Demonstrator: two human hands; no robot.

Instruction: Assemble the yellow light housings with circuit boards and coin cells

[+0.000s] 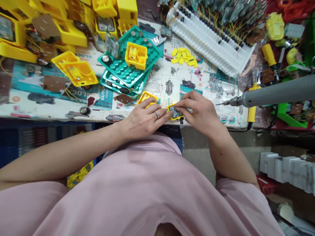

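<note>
At the front edge of the table lies a small yellow plastic case (179,118) with a grey-green circuit board (175,113) inside it. My left hand (146,119), wearing a ring, steadies the left rim of the case with its fingertips; its thumb is hidden. From the other side my right hand (200,109) pinches at the board, finger and thumb close together. Another yellow plastic housing (145,96) sits just beyond my left fingers, partly covered by them. Wires and a brown flat piece (124,98) lie to its left.
Green trays (152,54) of round metal pieces carry a yellow housing (136,55). Yellow tabs (183,56), small screws (216,86) and a white ridged rack (209,41) lie beyond. A grey electric screwdriver (275,91) juts in from the right. Yellow housings (71,32) crowd the left.
</note>
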